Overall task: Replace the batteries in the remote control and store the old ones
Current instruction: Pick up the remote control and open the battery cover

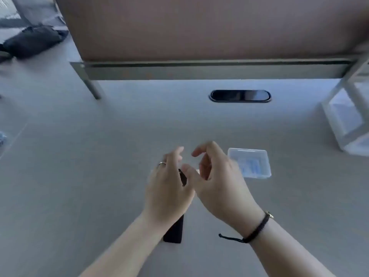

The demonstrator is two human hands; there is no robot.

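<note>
A black remote control (174, 232) lies lengthwise in front of me, its middle hidden under my left hand (167, 188). That hand, with a ring on one finger, rests over the remote with fingers stretched forward; the remote's far end shows at the thumb side. My right hand (217, 184) hovers just to the right, fingers curled and thumb reaching toward the remote's far end, with nothing visible in it. A small clear plastic box (257, 156) holding blue batteries sits on the table just beyond my right hand. The frame is blurred.
The grey table (79, 176) has an oval cable port (239, 95) at the back, below a brown partition (199, 27). A clear container (347, 116) stands at the right edge. A dark bag (34, 41) lies far left.
</note>
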